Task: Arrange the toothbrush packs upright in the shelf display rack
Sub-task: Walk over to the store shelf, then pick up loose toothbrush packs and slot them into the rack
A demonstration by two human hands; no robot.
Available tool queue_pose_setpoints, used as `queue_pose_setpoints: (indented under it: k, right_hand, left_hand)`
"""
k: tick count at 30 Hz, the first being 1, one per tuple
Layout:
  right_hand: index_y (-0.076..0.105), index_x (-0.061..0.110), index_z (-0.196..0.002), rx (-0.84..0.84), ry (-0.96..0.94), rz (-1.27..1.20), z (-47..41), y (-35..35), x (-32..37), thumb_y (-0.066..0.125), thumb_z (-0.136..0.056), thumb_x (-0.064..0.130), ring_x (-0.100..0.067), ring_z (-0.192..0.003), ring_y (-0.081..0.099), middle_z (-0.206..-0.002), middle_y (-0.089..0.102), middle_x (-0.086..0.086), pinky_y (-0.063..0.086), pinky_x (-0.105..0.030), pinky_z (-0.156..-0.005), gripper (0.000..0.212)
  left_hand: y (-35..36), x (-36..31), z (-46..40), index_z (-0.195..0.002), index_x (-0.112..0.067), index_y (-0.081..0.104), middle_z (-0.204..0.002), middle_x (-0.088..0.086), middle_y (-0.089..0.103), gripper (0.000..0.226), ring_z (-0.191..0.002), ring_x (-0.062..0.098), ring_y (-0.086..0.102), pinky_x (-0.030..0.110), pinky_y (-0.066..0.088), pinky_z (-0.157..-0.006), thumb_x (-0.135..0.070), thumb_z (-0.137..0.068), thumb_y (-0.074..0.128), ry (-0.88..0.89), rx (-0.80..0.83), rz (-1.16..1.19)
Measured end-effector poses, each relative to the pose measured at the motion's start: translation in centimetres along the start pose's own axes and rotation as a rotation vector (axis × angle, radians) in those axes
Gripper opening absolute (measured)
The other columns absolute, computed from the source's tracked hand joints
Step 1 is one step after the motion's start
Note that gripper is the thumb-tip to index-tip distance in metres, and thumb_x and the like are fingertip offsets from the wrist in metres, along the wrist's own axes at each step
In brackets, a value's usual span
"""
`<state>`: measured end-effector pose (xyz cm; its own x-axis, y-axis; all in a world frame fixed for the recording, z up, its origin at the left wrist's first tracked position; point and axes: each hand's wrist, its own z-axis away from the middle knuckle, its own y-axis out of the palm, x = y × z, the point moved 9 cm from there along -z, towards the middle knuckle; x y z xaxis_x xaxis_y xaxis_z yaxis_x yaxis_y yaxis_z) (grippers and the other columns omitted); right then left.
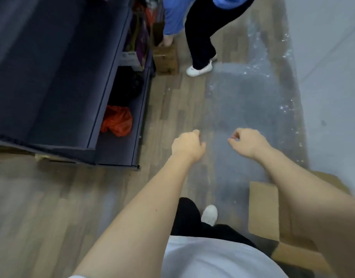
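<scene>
No toothbrush packs show in this view. The dark blue shelf rack stands at the left, seen from above, its upper shelves bare. My left hand is stretched out over the wooden floor with fingers curled into a fist, holding nothing. My right hand hovers beside it, about a hand's width to the right, fingers curled inward and empty too. Both hands are to the right of the rack's near end, not touching it.
An orange plastic bag lies on the rack's low shelf. An open cardboard box sits at my right foot. Another person stands ahead beside a small carton. Clear plastic sheeting covers the floor along the white wall.
</scene>
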<state>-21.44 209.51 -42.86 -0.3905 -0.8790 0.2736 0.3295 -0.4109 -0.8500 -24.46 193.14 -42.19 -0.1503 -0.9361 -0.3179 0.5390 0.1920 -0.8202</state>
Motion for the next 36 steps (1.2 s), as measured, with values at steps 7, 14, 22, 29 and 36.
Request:
queue_pose_setpoints:
  k: [7,14,22,29,36]
  right_hand:
    - [0.060,0.008,-0.112,0.025,-0.352,0.155,-11.7,-5.3,11.5,0.050,-0.094,0.029,-0.034,-0.114,0.053,-0.122,0.059,-0.019,0.043,-0.036,-0.091,0.030]
    - [0.059,0.011,-0.110,-0.182,-0.708,0.134,-20.6,-16.7,31.0,0.050,-0.092,0.028,-0.032,-0.105,0.056,-0.114,0.062,-0.013,0.045,-0.035,-0.084,0.027]
    - [0.057,0.011,-0.115,-0.291,-0.993,0.140,-24.7,-25.5,49.1,0.048,-0.094,0.030,-0.030,-0.108,0.054,-0.117,0.060,-0.010,0.041,-0.032,-0.083,0.030]
    - [0.051,0.012,-0.130,-0.208,-1.211,0.098,-25.0,-26.3,60.7,0.047,-0.095,0.029,-0.029,-0.118,0.051,-0.130,0.056,-0.010,0.044,-0.036,-0.093,0.039]
    - [0.057,0.013,-0.108,-0.163,-1.453,0.103,-26.4,-26.0,70.9,0.049,-0.087,0.024,-0.035,-0.100,0.057,-0.110,0.062,-0.016,0.038,-0.030,-0.067,0.025]
  left_hand:
    - [-8.5,4.9,-6.7,-0.128,-0.012,0.050,-0.129,0.012,0.055,0.038,-0.121,0.031,0.049,0.038,0.040,-0.094,-0.033,-0.096,0.047,-0.201,-0.151,0.041]
    - [-26.6,10.1,-13.3,-0.120,-0.013,0.054,-0.119,0.007,0.059,0.031,-0.110,0.029,0.053,0.041,0.038,-0.090,-0.029,-0.095,0.046,-0.289,-0.575,-0.025]
    - [-44.5,17.8,-14.4,-0.119,-0.013,0.051,-0.120,0.004,0.057,0.027,-0.111,0.026,0.050,0.037,0.035,-0.090,-0.026,-0.097,0.043,-0.490,-0.920,-0.123]
    - [-49.8,24.2,-13.4,-0.125,-0.012,0.049,-0.126,0.007,0.055,0.032,-0.114,0.029,0.050,0.038,0.034,-0.090,-0.024,-0.096,0.043,-0.657,-1.028,-0.134]
    - [-54.4,29.2,-14.7,-0.121,-0.008,0.052,-0.108,0.014,0.065,0.032,-0.103,0.035,0.057,0.037,0.038,-0.079,-0.017,-0.090,0.046,-0.810,-1.131,-0.040]
